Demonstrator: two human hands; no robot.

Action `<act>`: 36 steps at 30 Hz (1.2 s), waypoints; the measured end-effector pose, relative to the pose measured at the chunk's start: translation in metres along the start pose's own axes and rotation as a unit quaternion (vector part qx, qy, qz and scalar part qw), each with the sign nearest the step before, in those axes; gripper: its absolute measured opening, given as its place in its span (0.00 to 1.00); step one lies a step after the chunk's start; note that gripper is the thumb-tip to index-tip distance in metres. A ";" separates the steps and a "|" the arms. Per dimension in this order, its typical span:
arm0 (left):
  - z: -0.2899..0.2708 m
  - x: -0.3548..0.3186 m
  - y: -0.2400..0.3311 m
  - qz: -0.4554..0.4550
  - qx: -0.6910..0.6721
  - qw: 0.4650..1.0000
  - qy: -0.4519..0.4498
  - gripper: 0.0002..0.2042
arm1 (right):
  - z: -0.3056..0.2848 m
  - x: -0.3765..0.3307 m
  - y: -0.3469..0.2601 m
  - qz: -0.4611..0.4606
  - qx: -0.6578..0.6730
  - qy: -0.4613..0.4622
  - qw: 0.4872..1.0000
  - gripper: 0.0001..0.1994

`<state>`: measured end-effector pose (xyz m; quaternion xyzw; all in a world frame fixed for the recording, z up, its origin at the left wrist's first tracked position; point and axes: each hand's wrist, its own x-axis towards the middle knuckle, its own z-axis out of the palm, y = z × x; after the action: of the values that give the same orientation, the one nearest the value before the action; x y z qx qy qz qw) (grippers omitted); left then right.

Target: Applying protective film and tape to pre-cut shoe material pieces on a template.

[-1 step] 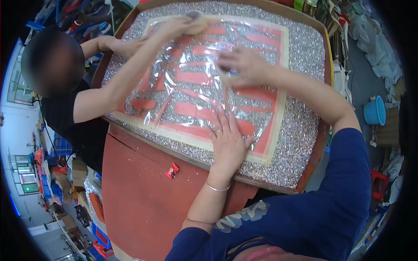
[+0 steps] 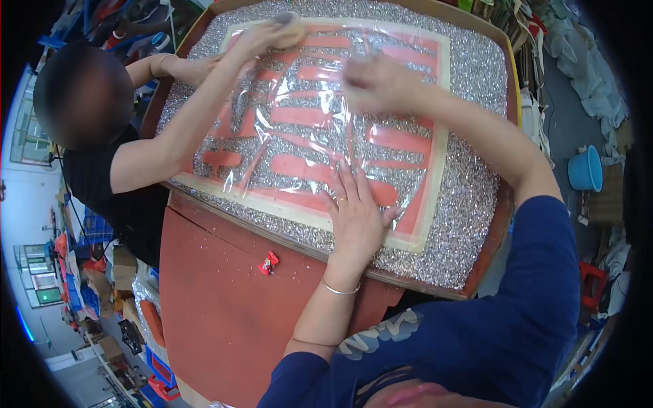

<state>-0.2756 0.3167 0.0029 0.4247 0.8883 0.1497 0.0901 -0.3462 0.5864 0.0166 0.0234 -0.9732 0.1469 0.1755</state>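
Observation:
A clear plastic sheet with red cut-out shapes [image 2: 303, 117] and a cream border lies over small silvery glittering pieces [image 2: 469, 197]. My left hand [image 2: 357, 214] rests flat on the sheet's near part, fingers spread, holding nothing. Above the sheet's right half, my right hand [image 2: 381, 83] is curled and blurred by motion; what it holds, if anything, I cannot make out. Across from it, a co-worker's hand [image 2: 262, 37] presses a rounded, pale pad [image 2: 289, 34] with a dark top onto the sheet's far left. The co-worker's other hand [image 2: 197, 70] is at the left edge.
A shallow brown-rimmed tray [image 2: 513, 88] holds the glittering pieces. Nearer to me is a reddish-brown board [image 2: 218, 319] with a small red wrapper [image 2: 269, 263] on it. A blue bucket [image 2: 585, 168] and a red stool [image 2: 593, 285] stand on the floor at right.
My right hand has shifted slightly away from me over the sheet. The co-worker's hand with the pad has moved a little left. My left hand stays in place.

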 end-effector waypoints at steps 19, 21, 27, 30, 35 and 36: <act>0.002 0.003 -0.002 -0.006 -0.009 1.000 -0.007 0.45 | 0.058 0.080 -0.004 0.027 -0.039 0.052 0.997 0.22; -0.001 -0.001 0.000 0.000 -0.015 1.000 0.001 0.45 | 0.071 0.071 -0.009 -0.016 -0.049 0.150 0.987 0.23; -0.001 0.005 0.004 0.013 -0.022 1.000 -0.002 0.45 | 0.067 0.126 0.043 0.126 -0.187 0.066 0.972 0.26; -0.002 0.001 0.002 0.005 -0.023 1.000 0.000 0.45 | 0.091 0.131 0.003 0.061 -0.088 0.147 0.983 0.28; 0.002 0.009 0.011 0.029 -0.047 0.998 0.001 0.44 | 0.068 0.125 0.108 0.196 -0.228 0.088 0.950 0.32; 0.005 0.012 0.013 0.033 -0.045 0.998 -0.009 0.44 | 0.070 0.121 0.125 0.205 -0.311 0.114 0.921 0.32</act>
<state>-0.2722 0.3349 0.0026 0.4509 0.8652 0.1886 0.1121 -0.4956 0.6864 -0.0389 -0.2496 -0.9268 -0.1288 0.2493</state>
